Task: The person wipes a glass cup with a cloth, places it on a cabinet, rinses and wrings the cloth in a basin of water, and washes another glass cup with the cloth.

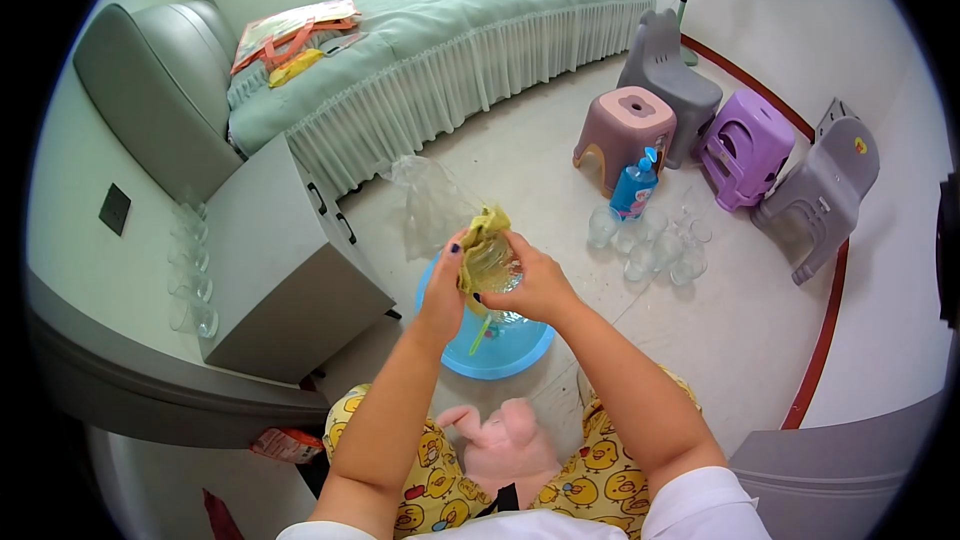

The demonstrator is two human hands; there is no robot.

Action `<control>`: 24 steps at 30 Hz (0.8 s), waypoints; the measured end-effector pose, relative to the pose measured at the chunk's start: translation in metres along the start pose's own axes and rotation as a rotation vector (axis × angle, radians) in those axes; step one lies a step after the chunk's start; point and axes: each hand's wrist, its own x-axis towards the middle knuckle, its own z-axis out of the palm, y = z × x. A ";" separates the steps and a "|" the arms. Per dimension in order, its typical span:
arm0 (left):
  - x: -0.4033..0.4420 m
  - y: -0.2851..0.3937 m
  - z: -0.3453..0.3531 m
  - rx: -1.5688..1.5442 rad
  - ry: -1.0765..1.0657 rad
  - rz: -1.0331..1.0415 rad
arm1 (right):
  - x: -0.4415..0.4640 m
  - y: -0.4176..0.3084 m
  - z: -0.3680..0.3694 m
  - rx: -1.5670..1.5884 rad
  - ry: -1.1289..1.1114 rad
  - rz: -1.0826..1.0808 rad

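Over a light blue basin [510,365], my two hands hold a clear glass [492,262] between them. My left hand [443,285] is closed on a yellow-green cloth [484,223], which wraps the far and left side of the glass. From the right, my right hand [532,287] grips the glass with thumb and fingers around it. In the basin there is water, and a thin light green handle [480,334] leans there; what it belongs to is unclear.
Several clear glasses [655,245] stand on the floor at right, beside a blue pump bottle [635,187]. More glasses [192,285] line the grey cabinet [275,260]. A clear plastic bag [425,205] lies behind the basin. Stools [625,130] and a bed [450,20] stand farther back.
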 end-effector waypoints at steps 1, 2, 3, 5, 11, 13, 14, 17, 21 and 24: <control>0.000 -0.004 0.000 0.000 0.000 -0.001 | -0.001 -0.003 -0.002 -0.051 0.013 0.001; 0.000 -0.008 0.000 0.181 0.009 0.044 | -0.001 -0.001 -0.001 -0.050 0.012 0.003; 0.000 -0.009 0.003 0.362 0.016 0.088 | 0.000 0.004 0.001 -0.159 0.002 0.034; -0.002 -0.009 0.010 0.773 -0.069 0.292 | 0.001 0.013 0.006 -0.267 -0.008 0.067; 0.007 -0.012 0.006 1.134 -0.064 0.492 | 0.002 -0.004 0.015 -0.260 0.026 0.114; 0.011 -0.008 0.001 0.419 0.092 0.055 | 0.001 -0.006 0.014 -0.231 0.054 0.117; 0.010 -0.006 0.001 0.418 0.093 0.054 | 0.001 -0.008 0.014 -0.201 0.084 0.116; 0.008 0.022 0.009 0.449 0.283 0.217 | 0.000 -0.015 0.007 -0.278 0.098 0.101; 0.005 0.026 -0.002 0.532 0.195 -0.104 | -0.003 -0.014 0.007 -0.330 0.092 -0.082; 0.004 0.028 -0.007 0.392 0.033 -0.186 | -0.005 -0.011 0.012 -0.410 0.136 -0.197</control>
